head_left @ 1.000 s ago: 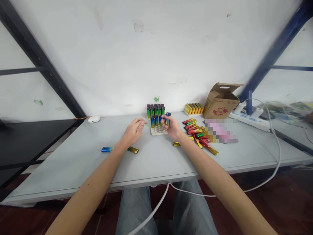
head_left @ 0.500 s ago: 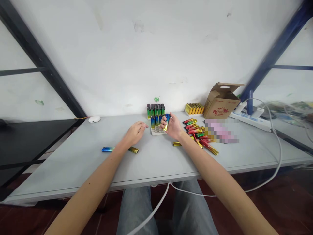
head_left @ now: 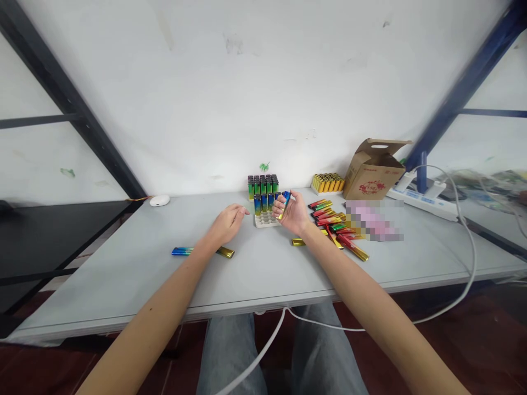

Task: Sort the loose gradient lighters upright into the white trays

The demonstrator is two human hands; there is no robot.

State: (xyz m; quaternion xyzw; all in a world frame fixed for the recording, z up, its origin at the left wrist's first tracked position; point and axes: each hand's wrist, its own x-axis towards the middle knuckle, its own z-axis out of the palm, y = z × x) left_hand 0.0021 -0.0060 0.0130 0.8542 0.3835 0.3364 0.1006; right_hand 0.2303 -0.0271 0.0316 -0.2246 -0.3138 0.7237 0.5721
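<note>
My right hand (head_left: 295, 213) is raised just right of a white tray (head_left: 263, 223), its fingers wrapped around a blue-and-gold lighter (head_left: 286, 196). Blue-and-gold lighters (head_left: 264, 203) stand upright in the tray's back part, while bare holes show at its front. To the left of the tray, my left hand (head_left: 229, 222) hovers over or rests on the table with loosely bent fingers and nothing visible in them. Near my left forearm lie a blue-and-gold lighter (head_left: 181, 251) and another gold-ended lighter (head_left: 225, 252), partly covered by the arm.
Green-and-black lighters (head_left: 262, 183) stand behind the tray, and yellow lighters (head_left: 328, 182) fill another tray. Loose red, green and gold lighters (head_left: 329, 219) lie beside my right forearm. Farther right are an open cardboard box (head_left: 373, 175), a blurred pink item and a power strip (head_left: 426, 203).
My right hand has shifted slightly to the right and turned the lighter in its fingers, so less of it shows. My left hand has stayed in place.
</note>
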